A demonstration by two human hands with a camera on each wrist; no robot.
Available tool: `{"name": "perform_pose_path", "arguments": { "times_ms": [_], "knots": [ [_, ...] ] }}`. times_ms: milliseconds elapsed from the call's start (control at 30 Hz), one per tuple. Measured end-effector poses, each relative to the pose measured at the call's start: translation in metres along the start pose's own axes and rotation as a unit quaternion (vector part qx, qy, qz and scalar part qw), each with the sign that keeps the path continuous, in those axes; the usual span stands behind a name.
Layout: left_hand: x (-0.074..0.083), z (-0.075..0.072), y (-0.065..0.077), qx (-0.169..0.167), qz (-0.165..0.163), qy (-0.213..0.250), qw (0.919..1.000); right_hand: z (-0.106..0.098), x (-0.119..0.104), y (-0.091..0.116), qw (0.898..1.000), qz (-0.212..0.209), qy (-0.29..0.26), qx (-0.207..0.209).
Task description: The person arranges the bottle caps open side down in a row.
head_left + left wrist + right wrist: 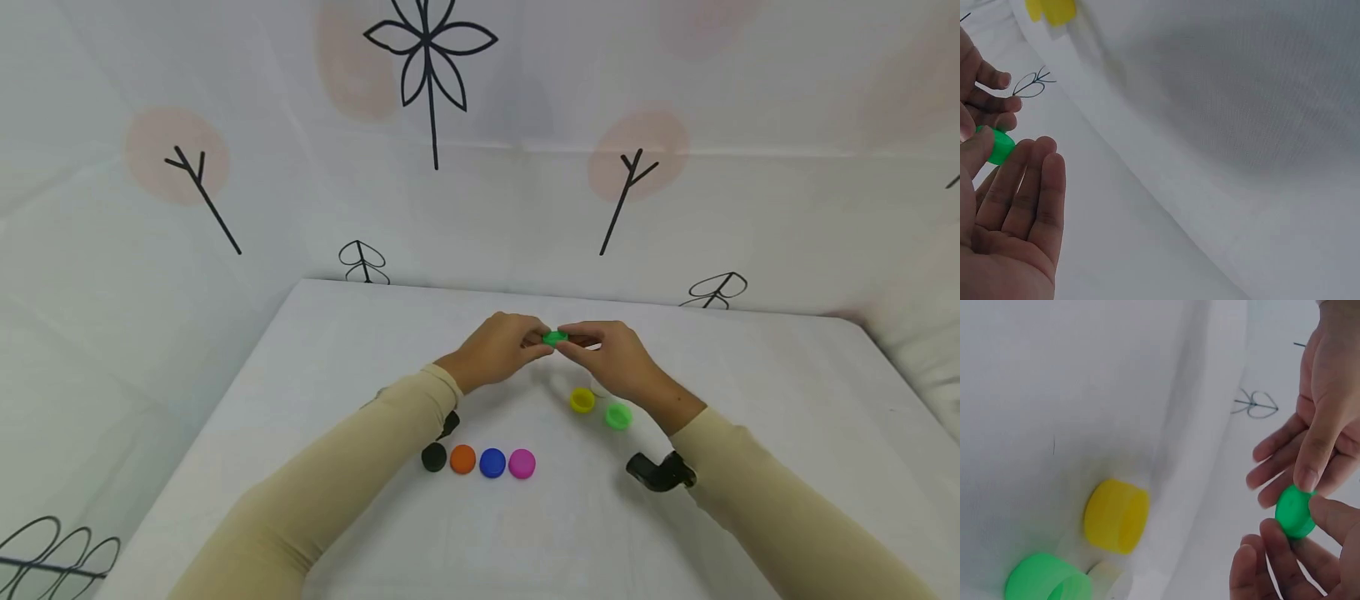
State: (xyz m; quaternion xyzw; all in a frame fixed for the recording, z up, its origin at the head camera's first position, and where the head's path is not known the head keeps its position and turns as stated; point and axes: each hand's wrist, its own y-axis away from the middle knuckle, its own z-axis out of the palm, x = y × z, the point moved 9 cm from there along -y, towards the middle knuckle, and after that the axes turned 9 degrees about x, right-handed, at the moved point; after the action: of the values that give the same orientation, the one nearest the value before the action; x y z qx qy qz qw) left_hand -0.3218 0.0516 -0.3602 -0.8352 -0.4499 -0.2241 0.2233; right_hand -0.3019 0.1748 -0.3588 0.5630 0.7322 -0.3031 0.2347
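Between both hands, a green plastic bottle cap [555,337] is held above the table's far part. My left hand [504,343] pinches its left side, thumb and index finger on it. From the other side my right hand [613,357] pinches it with thumb and fingertips. In the right wrist view the round face of the green cap [1294,512] shows between the two hands. Below my right hand stand a yellow cap [582,400] and a light green cap [618,417], hollow sides showing. A white cap [1110,579] beside them is partly hidden.
Nearer on the white-covered table [360,542] lies a row of caps: black [433,457], orange [462,459], blue [492,462] and magenta [522,463]. A white cloth with plant drawings [510,217] rises behind the table. The left forearm reaches past the black cap.
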Motion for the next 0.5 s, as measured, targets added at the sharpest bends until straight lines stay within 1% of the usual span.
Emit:
{"name": "perform_pose_path", "arguments": {
  "times_ms": [100, 233, 367, 500],
  "knots": [
    [0.001, -0.004, 0.004, 0.001, -0.006, 0.021, 0.9998, -0.001, -0.001, 0.004, 1.0, 0.011, -0.002, 0.003],
    [0.001, -0.01, 0.009, 0.012, -0.008, 0.035, 0.9993, -0.004, -0.005, 0.009, 1.0, 0.005, -0.011, 0.017],
    [0.004, -0.014, 0.014, 0.019, -0.009, 0.047, 0.9987, -0.007, -0.008, 0.013, 0.999, 0.001, -0.04, 0.032],
    [0.006, -0.016, 0.02, 0.027, -0.005, 0.067, 0.9973, -0.007, -0.01, 0.017, 0.997, 0.008, -0.07, 0.041]
  ]
}}
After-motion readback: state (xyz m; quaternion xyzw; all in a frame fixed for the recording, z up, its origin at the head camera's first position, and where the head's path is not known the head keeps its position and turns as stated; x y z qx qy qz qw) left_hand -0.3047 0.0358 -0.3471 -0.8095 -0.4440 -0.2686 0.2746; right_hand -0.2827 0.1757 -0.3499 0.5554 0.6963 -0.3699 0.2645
